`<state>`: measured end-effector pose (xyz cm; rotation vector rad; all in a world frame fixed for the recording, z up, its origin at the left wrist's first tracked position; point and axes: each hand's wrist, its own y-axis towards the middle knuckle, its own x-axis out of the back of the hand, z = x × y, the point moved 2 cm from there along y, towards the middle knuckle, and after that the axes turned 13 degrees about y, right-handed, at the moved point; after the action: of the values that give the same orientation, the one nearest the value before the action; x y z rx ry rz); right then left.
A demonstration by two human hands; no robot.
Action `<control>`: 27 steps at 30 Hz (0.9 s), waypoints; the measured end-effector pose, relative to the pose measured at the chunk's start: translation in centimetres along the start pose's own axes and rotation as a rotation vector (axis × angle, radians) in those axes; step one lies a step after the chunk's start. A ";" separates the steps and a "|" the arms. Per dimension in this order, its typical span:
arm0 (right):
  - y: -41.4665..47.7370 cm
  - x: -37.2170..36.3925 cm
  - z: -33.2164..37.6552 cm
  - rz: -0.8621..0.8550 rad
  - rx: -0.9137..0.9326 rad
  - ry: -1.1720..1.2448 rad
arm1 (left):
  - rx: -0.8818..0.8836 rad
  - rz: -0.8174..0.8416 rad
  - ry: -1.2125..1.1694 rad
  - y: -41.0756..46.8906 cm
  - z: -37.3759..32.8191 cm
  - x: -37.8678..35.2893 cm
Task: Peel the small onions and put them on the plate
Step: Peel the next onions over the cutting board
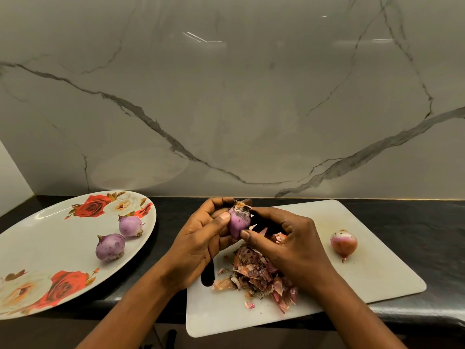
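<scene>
My left hand (201, 235) grips a small purple onion (239, 220) above the white cutting board (377, 278), its thumb pressed on the onion's left side. My right hand (284, 243) pinches the onion's lower end with thumb and fingers curled round it. A dark smudge and dry roots show at the onion's top. Two peeled purple onions (110, 247) (130, 225) lie on the white rose-patterned plate (37, 238) at the left. One unpeeled reddish onion (344, 244) rests on the board's right part.
A heap of dry onion skins (259, 275) lies on the board below my hands. The board overhangs the front edge of the black counter (440, 222). A marble wall (226, 96) rises straight behind the counter.
</scene>
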<state>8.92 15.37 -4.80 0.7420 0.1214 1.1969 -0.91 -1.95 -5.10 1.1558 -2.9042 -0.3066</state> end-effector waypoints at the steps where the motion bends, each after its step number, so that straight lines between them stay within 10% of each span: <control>1: 0.0 0.0 0.1 -0.004 0.011 0.005 | -0.004 -0.008 0.020 0.0 0.0 -0.1; 27: 0.0 0.3 -0.5 -0.083 -0.058 0.099 | 0.040 -0.036 0.132 -0.2 -0.3 -0.1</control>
<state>8.85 15.89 -5.10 0.6218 0.1965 1.1533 -0.68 -2.05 -4.87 1.1866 -2.7907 -0.1656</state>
